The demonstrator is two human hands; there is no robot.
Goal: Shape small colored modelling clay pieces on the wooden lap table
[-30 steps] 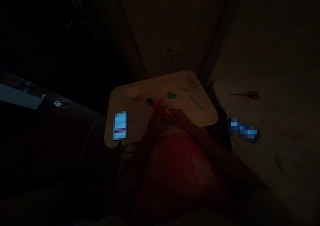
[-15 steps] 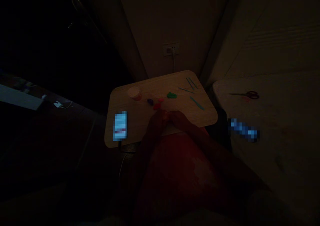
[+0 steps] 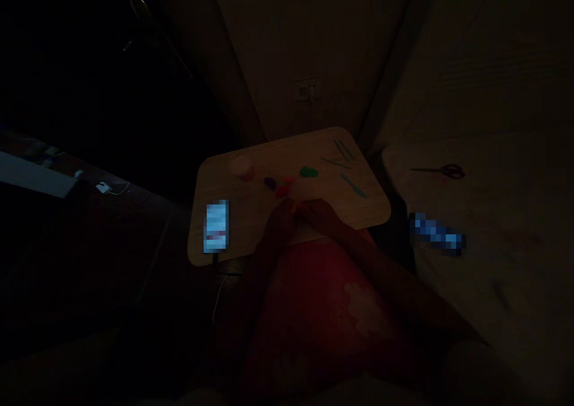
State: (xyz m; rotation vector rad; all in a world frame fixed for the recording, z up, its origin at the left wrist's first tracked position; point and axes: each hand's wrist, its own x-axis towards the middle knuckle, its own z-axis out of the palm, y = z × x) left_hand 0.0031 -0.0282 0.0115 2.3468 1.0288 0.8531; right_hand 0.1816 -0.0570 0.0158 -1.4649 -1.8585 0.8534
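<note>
In dim light, my left hand (image 3: pixel 282 217) and my right hand (image 3: pixel 317 214) meet over the near edge of a small wooden table (image 3: pixel 251 226). Both have curled fingers, closed on a small orange lump (image 3: pixel 296 207) that looks like modelling clay, mostly hidden by the fingers. Just beyond them lie a red lump (image 3: pixel 282 191), a smaller orange-red lump (image 3: pixel 289 180) and a dark purple lump (image 3: pixel 269 183). Farther right sits a green lump (image 3: pixel 308 171).
A tub (image 3: pixel 242 168) stands at the back left and a lit phone (image 3: pixel 216 226) lies front left. Thin sticks (image 3: pixel 341 150) and a teal modelling knife (image 3: pixel 353 185) lie at the right. Scissors (image 3: pixel 448 171) rest on the surface beyond.
The picture is slightly darker. My hands stay together in nearly the same place, with small finger shifts around the orange lump. The things on the table have not moved.
</note>
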